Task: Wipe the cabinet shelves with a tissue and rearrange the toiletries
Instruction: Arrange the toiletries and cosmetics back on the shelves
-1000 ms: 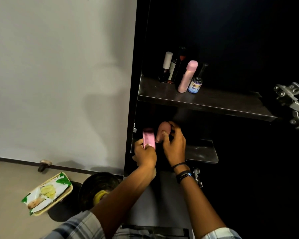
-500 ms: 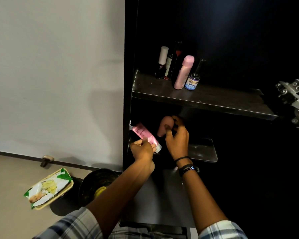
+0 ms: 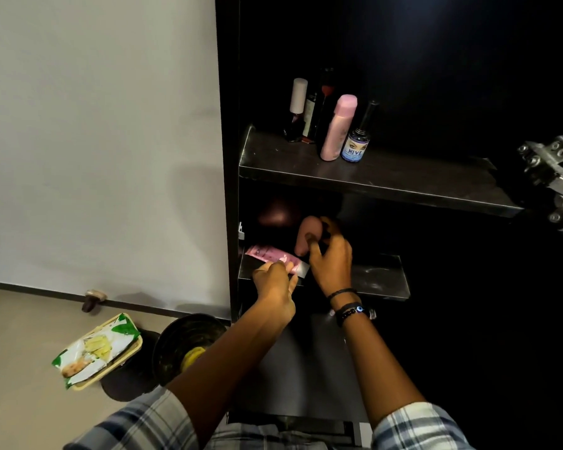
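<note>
Two hands reach into the dark cabinet at the lower shelf, head view only. Left hand sits at the shelf's front-left edge, fingers curled w/ thumb & fingertips pinching the near end of a pink tube. Tube lies flat on the shelf, running from the hand up-left toward the cabinet's left wall, its white cap end by the fingertips. Right hand is just right of the left one, further in, fingers bent around the lower part of a brownish-pink rounded bottle; bottle stands roughly upright above the thumb, touching it. Wrist carries dark bead bracelets. A dark round item sits deeper in shadow, behind the tube; can't tell what it is.

Upper shelf holds a tight cluster at the back-left: a white-capped dark bottle, dark bottles behind it, a tall pink bottle & just right of it a small blue-label bottle w/ a long black cap. Rest of that shelf is bare dark board. Metal hinge shows at the right edge.

Outside, on the floor left of the cabinet: a wipes pack in green & white lying on a shallow tray, a black bin w/ something yellow inside, & a door stopper by the wall. Plaid sleeves at the bottom.
</note>
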Motion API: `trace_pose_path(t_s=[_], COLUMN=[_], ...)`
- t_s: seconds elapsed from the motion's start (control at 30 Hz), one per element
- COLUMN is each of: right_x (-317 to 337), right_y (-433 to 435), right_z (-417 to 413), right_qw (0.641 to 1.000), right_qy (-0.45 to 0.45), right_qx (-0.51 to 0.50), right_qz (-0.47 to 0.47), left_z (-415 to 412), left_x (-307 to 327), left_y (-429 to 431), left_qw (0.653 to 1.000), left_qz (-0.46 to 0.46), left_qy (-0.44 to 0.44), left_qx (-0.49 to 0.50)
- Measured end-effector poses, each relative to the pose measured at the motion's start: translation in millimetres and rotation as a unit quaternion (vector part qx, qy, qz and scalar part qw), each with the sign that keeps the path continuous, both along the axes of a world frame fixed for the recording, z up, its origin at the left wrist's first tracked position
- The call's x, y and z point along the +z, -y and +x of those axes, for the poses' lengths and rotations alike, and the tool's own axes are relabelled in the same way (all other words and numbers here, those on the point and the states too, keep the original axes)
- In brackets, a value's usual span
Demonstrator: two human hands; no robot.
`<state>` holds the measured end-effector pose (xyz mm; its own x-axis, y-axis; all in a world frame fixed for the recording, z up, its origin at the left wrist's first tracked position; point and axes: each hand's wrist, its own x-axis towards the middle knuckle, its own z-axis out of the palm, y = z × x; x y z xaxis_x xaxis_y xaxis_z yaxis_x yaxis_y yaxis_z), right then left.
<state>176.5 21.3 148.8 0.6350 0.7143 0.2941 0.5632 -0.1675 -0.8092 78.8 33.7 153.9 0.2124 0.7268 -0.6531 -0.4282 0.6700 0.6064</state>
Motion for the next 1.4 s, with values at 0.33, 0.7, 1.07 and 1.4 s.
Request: trace_pose_path(t_s=[0.33, 0.7, 1.07, 1.4], right_x=[-17, -141, -169, -189], right_y=[23, 135, 72, 71], right_z=[4, 10, 66, 69], right_qw=[0.997, 0.980, 0.927, 0.923], right_qy=[-0.073, -0.076, -0.064, -0.044], right_qx=[-0.008, -0.156, -0.070, -0.061], right_qz=[0.034, -0.101, -0.363, -0.377], left_z=[-4, -13, -6, -17], left_x=[-7, -62, -89, -89], left_y=[12, 55, 56, 56], left_qw=[0.997, 0.943, 0.915, 0.893], left_qz=[0.067, 0.208, 0.192, 0.218], left_qy=[0.045, -0.174, -0.250, -0.273], left_qx=[-0.016, -0.191, -0.251, -0.282])
